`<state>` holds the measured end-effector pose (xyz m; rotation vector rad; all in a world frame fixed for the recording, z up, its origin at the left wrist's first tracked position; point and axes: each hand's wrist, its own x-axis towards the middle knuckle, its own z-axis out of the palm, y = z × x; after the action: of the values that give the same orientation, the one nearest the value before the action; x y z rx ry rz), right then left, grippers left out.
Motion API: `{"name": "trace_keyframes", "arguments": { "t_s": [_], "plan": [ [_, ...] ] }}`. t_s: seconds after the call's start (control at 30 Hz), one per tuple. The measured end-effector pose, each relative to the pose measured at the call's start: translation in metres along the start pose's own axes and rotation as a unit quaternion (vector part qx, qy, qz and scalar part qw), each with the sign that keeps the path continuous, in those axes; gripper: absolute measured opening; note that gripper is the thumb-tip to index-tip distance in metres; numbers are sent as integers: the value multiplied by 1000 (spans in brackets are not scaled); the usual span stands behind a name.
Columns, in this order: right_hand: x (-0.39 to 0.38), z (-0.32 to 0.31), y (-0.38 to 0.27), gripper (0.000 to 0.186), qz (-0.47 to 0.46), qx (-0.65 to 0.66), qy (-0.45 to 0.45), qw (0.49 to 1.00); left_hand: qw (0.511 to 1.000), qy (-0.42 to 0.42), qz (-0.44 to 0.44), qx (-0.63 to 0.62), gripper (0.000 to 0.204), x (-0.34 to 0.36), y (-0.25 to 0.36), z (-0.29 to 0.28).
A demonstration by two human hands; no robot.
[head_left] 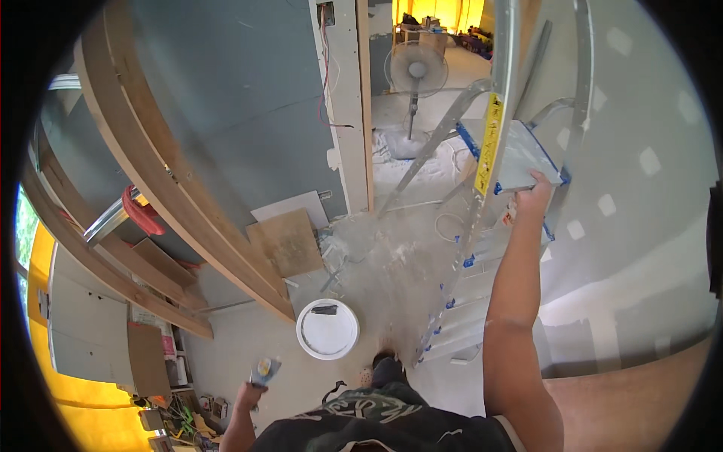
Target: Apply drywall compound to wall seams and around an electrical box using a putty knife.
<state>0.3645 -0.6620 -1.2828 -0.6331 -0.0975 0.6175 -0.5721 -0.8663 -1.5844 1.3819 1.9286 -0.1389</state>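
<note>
My left hand (247, 396) is closed around a putty knife (265, 369), low at the left beside my body. A smear of pale paste seems to lie on its blade. My right arm reaches up and forward, and my right hand (533, 197) grips the front edge of the top platform of an aluminium stepladder (493, 143). The ladder has blue plastic corners and a yellow label on its rail. On the floor ahead of me stands a round white bucket (327, 329), with a dark flat piece (324, 309) at its far side.
Wooden studs (162, 162) rise at the left. Board offcuts (286, 241) lean against the grey wall. A standing fan (416, 71) is beyond the doorway. Loose wires (324, 75) hang from the wall end. Patched wall panels (640, 113) are at the right; tools and scraps (192, 418) lie lower left.
</note>
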Motion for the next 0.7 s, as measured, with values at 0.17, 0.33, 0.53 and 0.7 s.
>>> {"name": "trace_keyframes", "arguments": {
  "t_s": [0.17, 0.33, 0.53, 0.7],
  "plan": [
    [-6, -28, -2, 55, -19, 7, -47, 999, 997, 61, 44, -22, 53, 34, 169, -49],
    [-36, -31, -6, 62, -62, -227, 154, 960, 965, 72, 107, -229, 34, 47, 294, -66],
    [-173, 74, -20, 20, -423, -223, -337, 811, 686, -185, 252, -657, 16, 24, 510, -117],
    [-209, 148, 78, 39, -139, -422, -432, 785, 536, -398, 401, -627, 19, -5, 643, -143]
  ]
}}
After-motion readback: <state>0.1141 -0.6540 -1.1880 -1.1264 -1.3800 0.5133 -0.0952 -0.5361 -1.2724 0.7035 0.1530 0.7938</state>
